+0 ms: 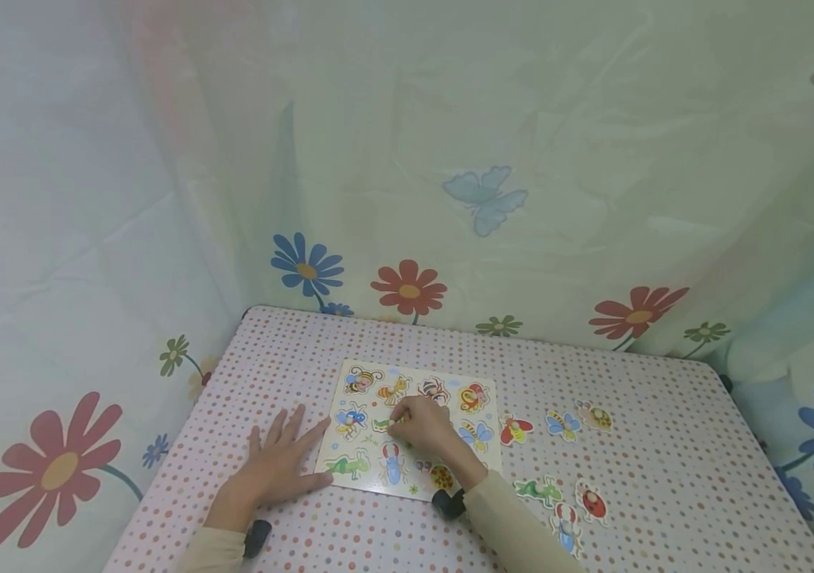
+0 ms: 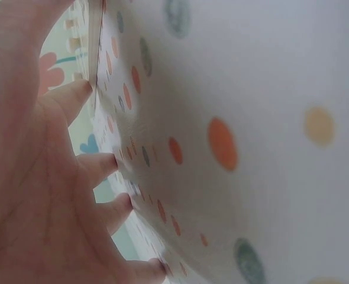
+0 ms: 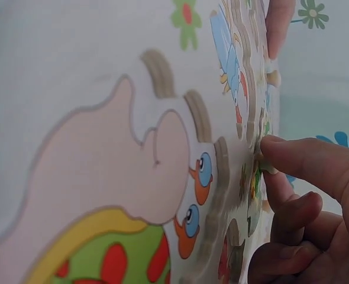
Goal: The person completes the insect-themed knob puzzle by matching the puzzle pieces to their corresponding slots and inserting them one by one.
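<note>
Green puzzle piece (image 1: 381, 426) was pinched by the right hand (image 1: 426, 428); the outspread left hand (image 1: 269, 468) touched the board (image 1: 369, 484), probably to steady it.

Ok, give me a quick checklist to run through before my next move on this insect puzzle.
1. Right hand has a grip: ok, pinching a green piece.
2. Green piece fully seated: cannot tell, fingers hide part of it.
3. Left hand at the puzzle board: ok, fingers spread, touching its left edge.
4. Snail recess unfilled: ok, its printed picture and cut rim show.
5. All pieces placed: not ok, loose pieces lie right of the board.
</note>
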### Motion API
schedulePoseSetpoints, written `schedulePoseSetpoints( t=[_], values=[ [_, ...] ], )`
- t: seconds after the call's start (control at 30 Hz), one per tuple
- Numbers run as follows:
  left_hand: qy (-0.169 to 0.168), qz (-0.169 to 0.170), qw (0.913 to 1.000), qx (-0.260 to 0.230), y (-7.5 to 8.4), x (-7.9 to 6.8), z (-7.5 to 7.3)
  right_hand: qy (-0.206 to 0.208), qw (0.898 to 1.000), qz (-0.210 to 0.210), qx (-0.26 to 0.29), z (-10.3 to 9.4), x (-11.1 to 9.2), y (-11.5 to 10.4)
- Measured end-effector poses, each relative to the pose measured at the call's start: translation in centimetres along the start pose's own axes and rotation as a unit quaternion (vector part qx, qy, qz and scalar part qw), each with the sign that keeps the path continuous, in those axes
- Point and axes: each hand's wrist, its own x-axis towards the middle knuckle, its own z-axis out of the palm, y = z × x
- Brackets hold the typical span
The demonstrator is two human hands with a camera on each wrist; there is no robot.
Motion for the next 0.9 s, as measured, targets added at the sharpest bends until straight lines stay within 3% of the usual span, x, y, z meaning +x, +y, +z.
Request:
schedulePoseSetpoints(
  t=[0.43, 0.9],
  values=[
    [-0.003, -0.005, 0.9999, 0.010, -0.1, 0.2, 0.3, -0.008, 1.000, 0.002, 0.004, -0.1, 0.1, 0.3],
    [-0.001, -0.003, 1.0000, 0.003, 0.0, 0.0, 0.2, 0.053, 0.998, -0.031, 0.021, -4.4, -2.0, -0.4]
  ],
)
